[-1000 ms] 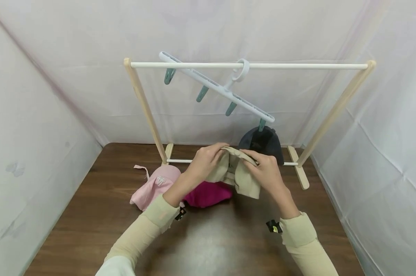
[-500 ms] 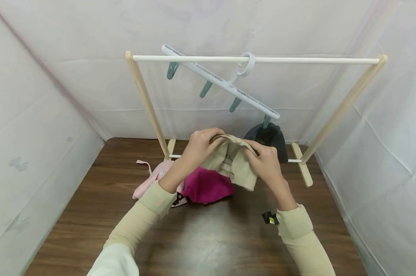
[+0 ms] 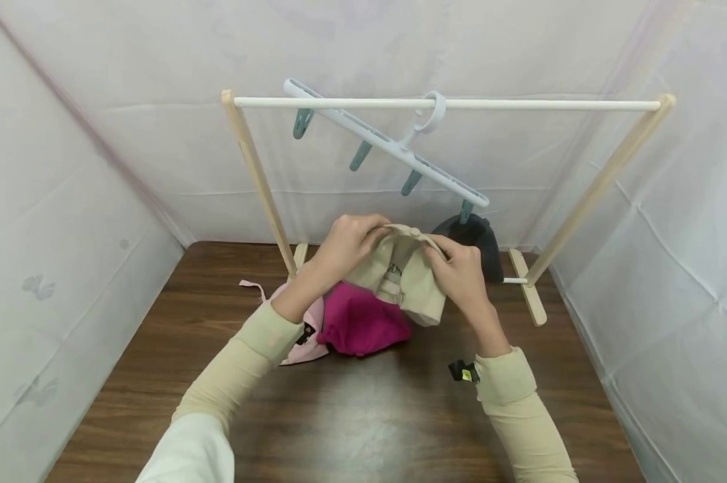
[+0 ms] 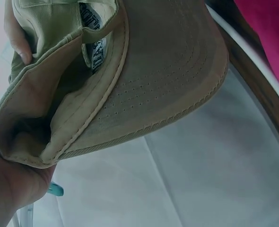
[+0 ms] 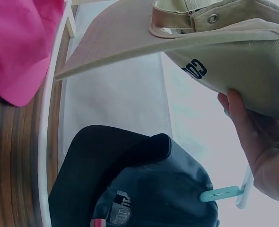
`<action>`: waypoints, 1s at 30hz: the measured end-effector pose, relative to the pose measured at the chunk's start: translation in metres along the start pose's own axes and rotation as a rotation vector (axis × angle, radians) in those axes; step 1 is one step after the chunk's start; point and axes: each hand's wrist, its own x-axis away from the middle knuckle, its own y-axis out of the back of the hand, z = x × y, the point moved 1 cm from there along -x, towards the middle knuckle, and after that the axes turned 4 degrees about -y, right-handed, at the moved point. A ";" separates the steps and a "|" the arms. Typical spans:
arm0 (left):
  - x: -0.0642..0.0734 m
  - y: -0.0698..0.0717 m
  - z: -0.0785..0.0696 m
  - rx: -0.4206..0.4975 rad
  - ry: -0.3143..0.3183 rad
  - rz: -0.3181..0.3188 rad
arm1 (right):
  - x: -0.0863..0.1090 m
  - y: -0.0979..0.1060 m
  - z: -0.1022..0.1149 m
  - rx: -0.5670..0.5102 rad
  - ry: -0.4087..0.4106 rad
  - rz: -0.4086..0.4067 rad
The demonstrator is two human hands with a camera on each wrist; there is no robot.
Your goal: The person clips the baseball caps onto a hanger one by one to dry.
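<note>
Both hands hold a beige cap up above the table, with its inside and back strap toward me. My left hand pinches the left part of its edge, my right hand the right part. In the left wrist view the cap's brim points away from the left hand. Dark lettering shows on the crown in the right wrist view, where the right hand's fingers press the fabric. Behind it, a dark navy cap hangs from the light blue clip hanger.
The hanger tilts down to the right on the white rod of a wooden-legged rack; its other teal clips hold nothing. A magenta cap and a pink cap lie on the brown table, left of centre.
Both hands have raised the beige cap a little and shifted it slightly left. Lettering inside it now shows in the head view. The head view itself has shifted slightly.
</note>
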 end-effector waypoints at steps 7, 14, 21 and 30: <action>-0.010 0.003 0.004 -0.026 -0.002 0.069 | -0.008 0.001 0.001 -0.006 -0.026 -0.008; -0.024 0.006 0.011 -0.013 -0.001 0.110 | -0.020 0.003 0.001 -0.003 -0.075 -0.008; -0.040 0.012 0.015 -0.051 0.001 0.217 | -0.027 0.001 0.003 -0.054 -0.150 0.001; -0.059 0.017 0.023 -0.044 0.059 0.335 | -0.034 -0.003 0.002 -0.049 -0.245 -0.023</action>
